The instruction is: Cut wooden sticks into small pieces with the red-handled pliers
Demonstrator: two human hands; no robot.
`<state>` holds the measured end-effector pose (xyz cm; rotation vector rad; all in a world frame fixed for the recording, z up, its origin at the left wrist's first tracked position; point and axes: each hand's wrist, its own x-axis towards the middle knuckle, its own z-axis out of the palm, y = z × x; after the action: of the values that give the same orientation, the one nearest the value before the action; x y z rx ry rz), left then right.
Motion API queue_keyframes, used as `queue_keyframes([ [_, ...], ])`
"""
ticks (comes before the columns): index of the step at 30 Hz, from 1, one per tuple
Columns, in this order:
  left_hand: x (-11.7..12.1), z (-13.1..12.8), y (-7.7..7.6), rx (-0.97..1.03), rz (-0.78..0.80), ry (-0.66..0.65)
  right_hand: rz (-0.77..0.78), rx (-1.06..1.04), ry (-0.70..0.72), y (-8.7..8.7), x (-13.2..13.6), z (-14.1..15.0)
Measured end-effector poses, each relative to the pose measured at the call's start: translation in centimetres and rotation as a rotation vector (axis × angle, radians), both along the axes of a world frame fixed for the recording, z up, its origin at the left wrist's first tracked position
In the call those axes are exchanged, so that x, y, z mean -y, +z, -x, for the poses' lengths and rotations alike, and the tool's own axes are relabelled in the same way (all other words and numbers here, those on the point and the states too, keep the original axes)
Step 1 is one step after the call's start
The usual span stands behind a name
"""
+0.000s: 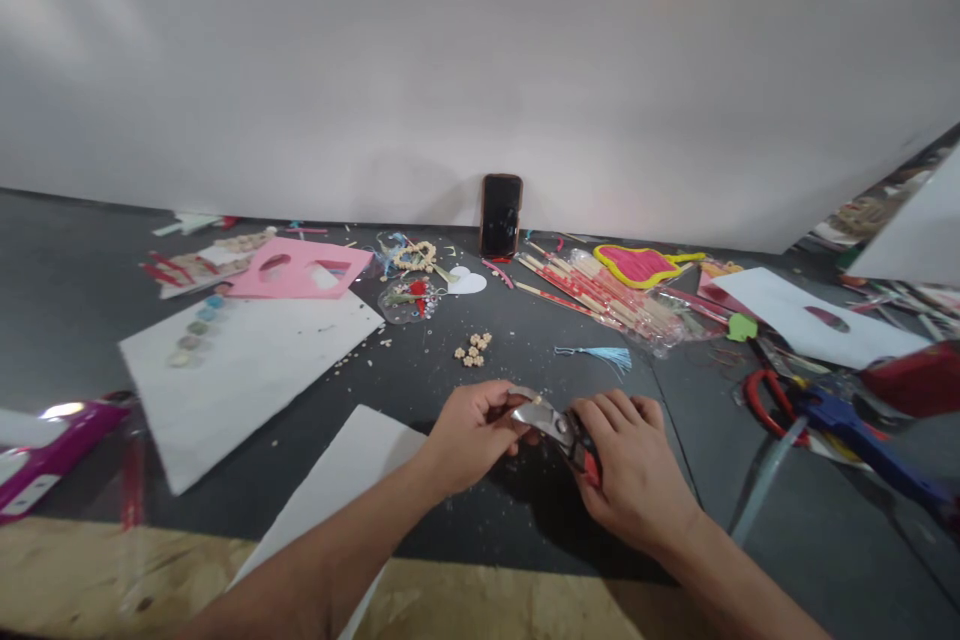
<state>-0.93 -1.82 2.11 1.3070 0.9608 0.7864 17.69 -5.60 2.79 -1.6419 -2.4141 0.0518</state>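
Note:
My right hand point(626, 455) is wrapped round the red and black handles of a pair of pruning shears point(546, 420), whose metal blades point left. The fingers of my left hand point(474, 432) are pinched together at the blade tips. A tiny pale piece seems to sit between the blades, but my fingers hide most of it. Just beyond my hands lies a small cluster of beige flower-shaped beads point(473, 350). A light blue tassel point(596, 355) rests past my right hand.
A phone point(501, 215) leans against the white partition point(300, 90). To the right are red-and-white sticks point(577, 290), red-handled scissors point(769, 405) and a blue tool point(870, 445). White sheets point(247, 380), pink cut-out paper point(300, 267) and a magenta tool point(56, 455) lie left.

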Motion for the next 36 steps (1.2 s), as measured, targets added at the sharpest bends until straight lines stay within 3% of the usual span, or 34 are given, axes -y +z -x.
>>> queue_keyframes([
  [6,0.13,0.08,0.21,-0.043,-0.117,0.069,0.012,-0.015,-0.006,0.07,0.08,0.04],
  [18,-0.03,0.14,-0.06,-0.125,-0.119,0.075,-0.034,0.0,-0.032,-0.41,-0.17,0.01],
  [31,0.26,0.24,-0.43,-0.164,-0.158,0.02,-0.043,0.033,0.041,-0.29,-0.3,-0.23],
  [36,-0.1,0.24,-0.12,-0.143,-0.132,0.057,-0.067,-0.084,0.063,-0.68,-0.37,-0.52],
])
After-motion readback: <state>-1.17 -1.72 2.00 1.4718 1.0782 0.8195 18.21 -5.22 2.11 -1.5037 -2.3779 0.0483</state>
